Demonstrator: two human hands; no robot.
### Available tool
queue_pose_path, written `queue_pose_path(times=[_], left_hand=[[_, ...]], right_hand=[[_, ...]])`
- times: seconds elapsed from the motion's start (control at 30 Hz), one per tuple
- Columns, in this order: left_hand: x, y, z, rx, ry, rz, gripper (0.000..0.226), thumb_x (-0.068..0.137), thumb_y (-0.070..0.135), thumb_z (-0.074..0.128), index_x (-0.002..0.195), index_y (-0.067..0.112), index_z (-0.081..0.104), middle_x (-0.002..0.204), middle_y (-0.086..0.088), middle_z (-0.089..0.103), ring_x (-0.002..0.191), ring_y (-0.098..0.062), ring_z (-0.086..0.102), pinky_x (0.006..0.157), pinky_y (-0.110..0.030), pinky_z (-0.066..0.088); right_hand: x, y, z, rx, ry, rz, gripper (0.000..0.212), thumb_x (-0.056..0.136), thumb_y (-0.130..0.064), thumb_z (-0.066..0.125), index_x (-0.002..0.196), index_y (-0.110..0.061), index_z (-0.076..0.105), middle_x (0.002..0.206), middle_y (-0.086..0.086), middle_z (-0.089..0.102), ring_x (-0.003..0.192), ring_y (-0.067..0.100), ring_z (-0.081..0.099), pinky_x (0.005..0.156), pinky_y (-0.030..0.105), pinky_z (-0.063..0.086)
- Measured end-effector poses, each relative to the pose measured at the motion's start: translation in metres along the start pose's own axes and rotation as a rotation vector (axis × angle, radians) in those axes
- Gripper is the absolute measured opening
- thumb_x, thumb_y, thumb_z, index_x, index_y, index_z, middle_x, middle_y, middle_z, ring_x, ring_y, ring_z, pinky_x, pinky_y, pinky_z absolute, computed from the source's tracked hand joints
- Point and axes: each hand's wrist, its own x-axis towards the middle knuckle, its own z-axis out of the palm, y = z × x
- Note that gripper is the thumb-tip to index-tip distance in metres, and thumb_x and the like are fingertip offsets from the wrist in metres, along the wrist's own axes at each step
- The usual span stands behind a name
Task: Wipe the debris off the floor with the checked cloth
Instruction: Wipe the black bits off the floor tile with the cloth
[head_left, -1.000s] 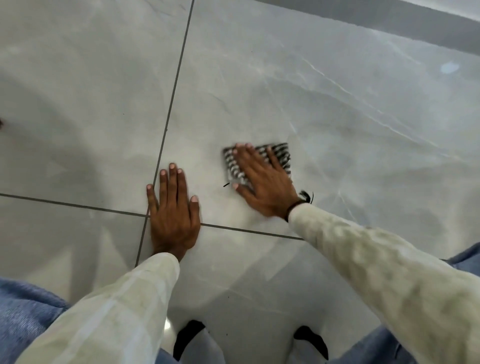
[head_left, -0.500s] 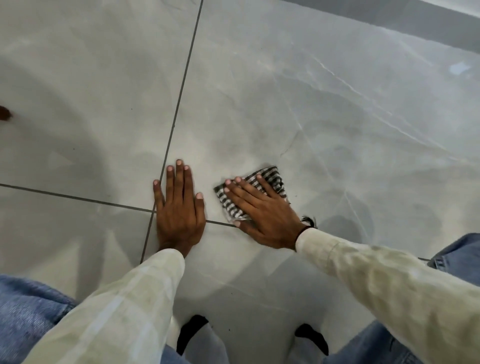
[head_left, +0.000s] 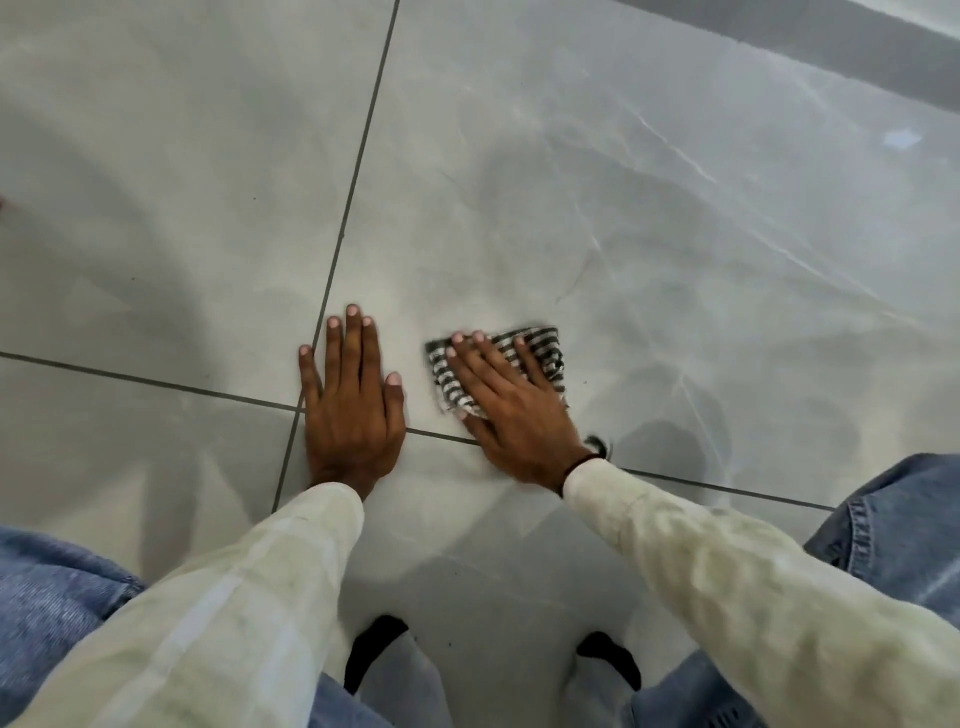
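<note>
The black-and-white checked cloth (head_left: 545, 353) lies folded flat on the grey marble-look floor (head_left: 623, 208). My right hand (head_left: 511, 405) presses down on it with fingers spread, covering most of it. My left hand (head_left: 353, 400) rests palm-down on the tile to the left of the cloth, fingers apart, holding nothing, right at the crossing of two dark grout lines (head_left: 358, 161). Debris is too small to make out, apart from a few tiny dark specks.
My knees in blue jeans (head_left: 904, 525) frame the lower corners, and my feet in black socks (head_left: 374, 644) show at the bottom. A dark grey strip (head_left: 831, 41) runs along the far right top. A pale smudge (head_left: 901, 139) marks the floor at right.
My right hand slid the cloth toward me from the far tile, then a little to the right. My left hand stayed planted on the floor.
</note>
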Motion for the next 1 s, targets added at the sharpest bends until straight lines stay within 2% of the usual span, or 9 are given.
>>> queue_pose_path(times=[0.23,0.47,0.57,0.63,0.7,0.77,0.83,0.9,1.0], left_hand=[[0.000,0.001,0.001,-0.018,-0.021,-0.011,0.067,0.110,0.033,0.022,0.172,0.009,0.010,0.183,-0.011,0.010,0.170,-0.028,0.011,0.137,-0.058,0.013],[0.002,0.001,0.000,0.006,-0.039,-0.007,0.069,0.110,0.034,0.025,0.172,0.009,0.008,0.183,-0.010,0.008,0.170,-0.029,0.011,0.136,-0.059,0.013],[0.001,0.004,-0.005,0.010,-0.090,-0.012,0.070,0.109,0.032,0.029,0.172,0.008,0.010,0.183,-0.012,0.009,0.170,-0.030,0.011,0.136,-0.060,0.012],[0.005,0.010,-0.012,-0.039,-0.176,-0.043,0.070,0.109,0.029,0.031,0.172,0.007,0.012,0.183,-0.013,0.007,0.170,-0.033,0.008,0.135,-0.062,0.007],[0.013,0.024,-0.031,-0.237,-0.296,-0.143,0.067,0.111,0.026,0.034,0.172,0.008,0.012,0.183,-0.012,0.001,0.171,-0.033,0.000,0.134,-0.063,-0.001],[0.022,0.048,-0.071,-0.632,-0.369,-0.282,0.059,0.113,0.022,0.039,0.170,0.010,0.025,0.182,-0.010,0.012,0.171,-0.029,0.007,0.138,-0.056,0.004],[0.027,0.074,-0.122,-1.013,-0.343,-0.461,0.050,0.113,0.022,0.043,0.162,0.014,0.046,0.173,-0.010,0.040,0.164,-0.025,0.035,0.136,-0.047,0.024],[0.031,0.094,-0.183,-1.223,-0.334,-0.609,0.043,0.112,0.029,0.046,0.150,0.020,0.063,0.153,-0.007,0.066,0.144,-0.023,0.061,0.126,-0.045,0.044],[0.025,0.110,-0.274,-1.320,-0.359,-0.663,0.040,0.110,0.039,0.047,0.135,0.025,0.074,0.128,-0.001,0.081,0.123,-0.020,0.074,0.114,-0.047,0.056]], right_hand=[[-0.034,0.050,-0.021,0.043,0.020,0.746,0.068,0.107,-0.031,0.043,0.167,-0.004,0.026,0.177,0.018,0.022,0.165,0.041,0.019,0.133,0.061,0.016],[-0.035,-0.026,-0.022,0.162,-0.154,0.788,0.065,0.111,-0.030,0.034,0.169,-0.007,0.017,0.180,0.014,0.013,0.167,0.036,0.014,0.131,0.054,0.025],[-0.013,-0.037,-0.036,0.317,-0.080,0.767,0.055,0.111,-0.033,0.039,0.163,-0.012,0.039,0.168,0.016,0.045,0.153,0.038,0.044,0.117,0.047,0.043],[0.004,-0.040,-0.053,0.522,0.021,0.822,0.039,0.111,-0.041,0.041,0.132,-0.020,0.065,0.116,0.009,0.079,0.118,0.040,0.070,0.088,0.042,0.050],[0.019,-0.039,-0.079,0.799,0.023,0.892,0.039,0.110,-0.047,0.044,0.095,-0.018,0.066,0.082,0.000,0.074,0.100,0.039,0.073,0.077,0.038,0.047],[0.029,-0.040,-0.107,1.217,-0.032,1.007,0.042,0.109,-0.045,0.050,0.106,-0.009,0.072,0.106,0.012,0.080,0.110,0.039,0.073,0.091,0.043,0.059],[0.032,-0.048,-0.140,1.532,-0.114,1.076,0.044,0.109,-0.042,0.053,0.128,-0.006,0.070,0.127,0.018,0.078,0.117,0.037,0.075,0.098,0.048,0.063],[0.030,-0.059,-0.184,1.628,-0.177,1.055,0.045,0.108,-0.045,0.053,0.132,-0.012,0.069,0.129,0.015,0.078,0.118,0.034,0.075,0.094,0.046,0.062],[0.018,-0.081,-0.268,1.669,-0.275,1.020,0.053,0.102,-0.060,0.054,0.130,-0.019,0.074,0.128,0.008,0.080,0.119,0.029,0.075,0.095,0.043,0.061]])
